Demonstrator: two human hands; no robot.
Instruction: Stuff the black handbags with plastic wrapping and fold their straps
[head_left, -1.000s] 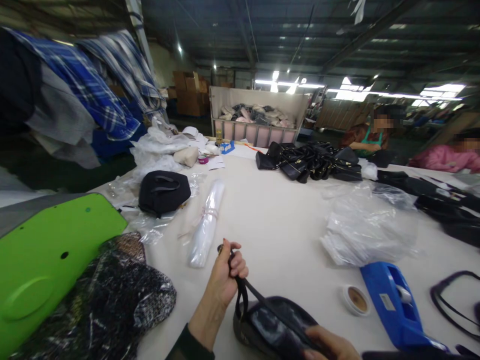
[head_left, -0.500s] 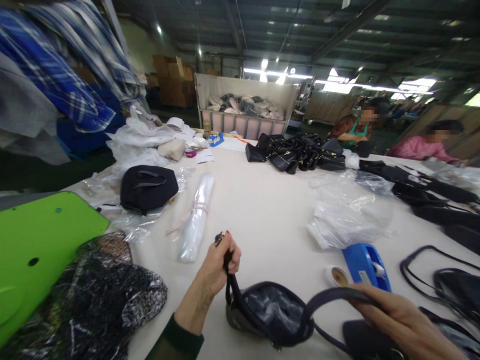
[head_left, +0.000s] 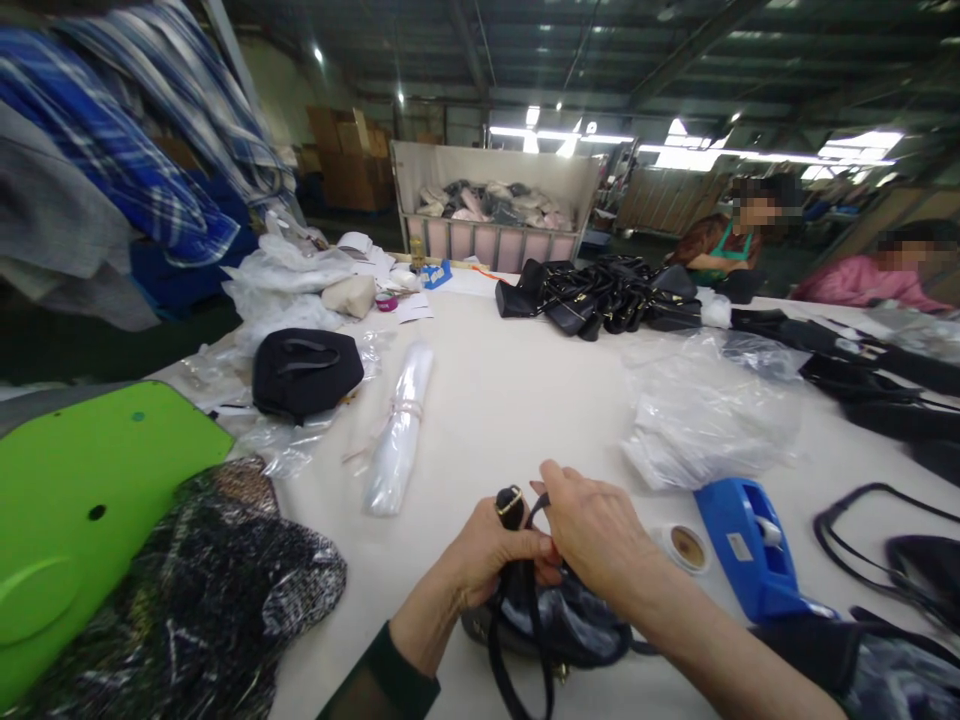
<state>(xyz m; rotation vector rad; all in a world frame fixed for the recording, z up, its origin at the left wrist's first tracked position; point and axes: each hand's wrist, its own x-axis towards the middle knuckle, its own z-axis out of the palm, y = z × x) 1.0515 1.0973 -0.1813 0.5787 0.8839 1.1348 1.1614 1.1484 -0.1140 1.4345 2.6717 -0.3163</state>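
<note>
A small black handbag [head_left: 585, 625] stands on the table in front of me, its mouth open and a dark shiny lining or plastic showing inside. My left hand [head_left: 499, 550] is closed around the bag's black strap [head_left: 525, 625], near a gold-coloured buckle [head_left: 510, 500]. Close against it, my right hand [head_left: 592, 515] pinches a loop of the same strap above the bag. A lower length of strap hangs down over the bag's front. The right fingertips are partly hidden behind the hand.
Right of my hands are a tape roll [head_left: 686, 547], a blue tape dispenser [head_left: 750, 550] and clear plastic bags [head_left: 697, 410]. A rolled plastic bundle [head_left: 401, 430] lies left of centre, beyond it a black bag [head_left: 307, 370]. Black bags [head_left: 607, 295] are piled at the back. Two people sit far right.
My right hand has moved left from the bag's right side to meet my left hand at the strap. My left hand has shifted slightly right and down.
</note>
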